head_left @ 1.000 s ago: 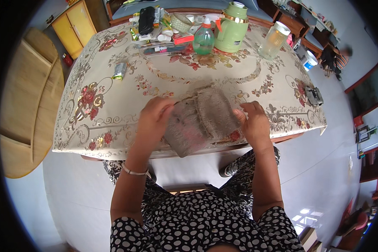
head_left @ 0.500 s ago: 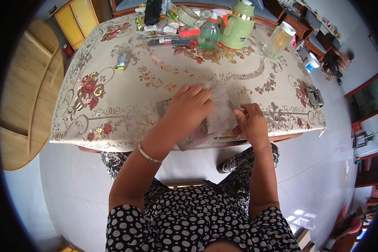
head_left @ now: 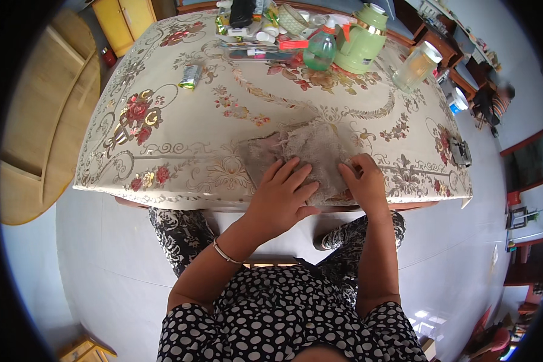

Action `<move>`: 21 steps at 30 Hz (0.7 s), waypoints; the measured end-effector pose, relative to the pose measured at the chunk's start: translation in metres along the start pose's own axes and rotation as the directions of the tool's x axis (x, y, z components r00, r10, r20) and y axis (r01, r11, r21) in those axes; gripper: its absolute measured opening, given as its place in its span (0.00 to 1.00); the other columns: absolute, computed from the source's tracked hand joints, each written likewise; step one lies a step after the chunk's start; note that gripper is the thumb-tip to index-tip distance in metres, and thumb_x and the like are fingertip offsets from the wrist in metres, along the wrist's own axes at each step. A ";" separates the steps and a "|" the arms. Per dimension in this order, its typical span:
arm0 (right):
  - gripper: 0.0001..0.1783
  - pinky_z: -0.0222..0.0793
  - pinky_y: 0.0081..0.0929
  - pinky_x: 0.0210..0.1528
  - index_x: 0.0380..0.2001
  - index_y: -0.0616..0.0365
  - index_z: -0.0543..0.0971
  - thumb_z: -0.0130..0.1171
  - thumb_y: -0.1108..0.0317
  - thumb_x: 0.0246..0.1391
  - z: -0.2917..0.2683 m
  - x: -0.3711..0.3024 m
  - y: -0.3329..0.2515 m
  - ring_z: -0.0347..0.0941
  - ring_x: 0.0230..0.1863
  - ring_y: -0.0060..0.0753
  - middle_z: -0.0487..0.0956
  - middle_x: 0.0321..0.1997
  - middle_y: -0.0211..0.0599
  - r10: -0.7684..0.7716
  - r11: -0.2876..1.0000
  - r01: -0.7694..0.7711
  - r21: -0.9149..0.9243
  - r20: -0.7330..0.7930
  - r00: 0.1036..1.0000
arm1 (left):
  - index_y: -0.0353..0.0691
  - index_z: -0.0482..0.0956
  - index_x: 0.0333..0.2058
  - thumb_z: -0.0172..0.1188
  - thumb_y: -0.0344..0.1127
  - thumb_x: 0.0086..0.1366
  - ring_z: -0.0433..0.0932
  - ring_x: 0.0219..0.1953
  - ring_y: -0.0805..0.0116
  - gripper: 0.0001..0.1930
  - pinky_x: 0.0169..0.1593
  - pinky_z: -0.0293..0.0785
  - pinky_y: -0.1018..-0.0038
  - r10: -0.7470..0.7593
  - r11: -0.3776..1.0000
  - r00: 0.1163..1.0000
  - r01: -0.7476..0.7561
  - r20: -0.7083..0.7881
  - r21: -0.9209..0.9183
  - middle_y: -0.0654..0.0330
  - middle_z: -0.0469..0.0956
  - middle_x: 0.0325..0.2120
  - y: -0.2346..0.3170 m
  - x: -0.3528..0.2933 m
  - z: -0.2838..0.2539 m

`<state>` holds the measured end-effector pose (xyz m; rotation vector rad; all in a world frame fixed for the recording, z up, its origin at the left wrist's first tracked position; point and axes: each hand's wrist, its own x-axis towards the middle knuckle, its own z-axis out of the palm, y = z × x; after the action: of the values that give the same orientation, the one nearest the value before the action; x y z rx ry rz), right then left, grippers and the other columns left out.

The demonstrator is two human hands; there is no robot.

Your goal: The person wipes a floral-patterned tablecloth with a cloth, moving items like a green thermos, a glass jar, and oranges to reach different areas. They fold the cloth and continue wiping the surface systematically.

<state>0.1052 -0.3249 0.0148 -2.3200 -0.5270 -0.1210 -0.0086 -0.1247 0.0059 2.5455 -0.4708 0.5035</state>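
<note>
A worn grey cloth (head_left: 317, 142), frayed and folded in layers, lies at the table's near edge in front of me. My left hand (head_left: 286, 196) rests palm down on its lower part, fingers spread and holding nothing. At the cloth's right edge is my right hand (head_left: 365, 184), its fingers curled and its thumb close to the forefinger, with the edge between them. A pinkish patch shows on the cloth's upper left layer.
The table (head_left: 181, 127) has a flowered cover. At the back stand a heap of small goods, a spray bottle (head_left: 320, 51), a green thermos (head_left: 361, 45) and a glass jar (head_left: 413, 69). A small packet (head_left: 190, 77) lies left; a dark grey object (head_left: 461, 153) sits at the right edge.
My left hand has come down and back toward me, from a closed shape above the cloth to spread fingers on it. The cloth's upper part now shows. My right hand stays at its right edge.
</note>
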 end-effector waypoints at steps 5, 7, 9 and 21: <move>0.10 0.68 0.25 0.29 0.32 0.60 0.73 0.64 0.70 0.48 0.010 -0.001 -0.021 0.69 0.24 0.33 0.77 0.32 0.42 0.189 0.913 -0.169 0.371 -0.019 0.982 | 0.43 0.77 0.47 0.64 0.45 0.55 0.61 0.61 0.50 0.22 0.63 0.55 0.53 0.022 1.000 1.000 -0.022 -0.014 0.012 0.53 0.67 0.57 -0.007 -0.002 -0.014; 0.10 0.69 0.26 0.29 0.32 0.60 0.73 0.64 0.72 0.48 0.028 -0.004 -0.046 0.71 0.25 0.35 0.77 0.33 0.41 -0.006 0.934 0.060 0.353 -0.150 0.989 | 0.42 0.78 0.47 0.61 0.39 0.58 0.64 0.59 0.51 0.17 0.62 0.59 0.57 -0.012 0.994 0.998 0.005 -0.068 -0.107 0.53 0.69 0.55 -0.015 -0.009 -0.018; 0.11 0.71 0.30 0.32 0.31 0.59 0.74 0.63 0.75 0.43 0.039 -0.006 -0.080 0.73 0.29 0.39 0.78 0.36 0.42 -0.486 0.857 0.512 0.055 -0.241 0.840 | 0.41 0.77 0.46 0.58 0.31 0.62 0.68 0.56 0.53 0.13 0.59 0.64 0.62 -0.111 0.941 0.977 0.045 -0.183 -0.335 0.52 0.71 0.53 -0.038 -0.020 -0.024; 0.20 0.67 0.38 0.52 0.43 0.58 0.75 0.65 0.68 0.43 0.050 -0.046 -0.098 0.70 0.50 0.44 0.73 0.53 0.46 -0.660 0.750 0.641 0.163 0.246 0.710 | 0.41 0.76 0.48 0.58 0.26 0.57 0.70 0.56 0.53 0.18 0.58 0.64 0.62 -0.154 0.985 0.932 0.169 -0.329 0.018 0.54 0.72 0.52 -0.048 -0.036 -0.067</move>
<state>0.0201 -0.2426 0.0316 -1.9874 -1.4779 -0.0935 -0.0379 -0.0418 0.0252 2.4498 -0.1277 0.8626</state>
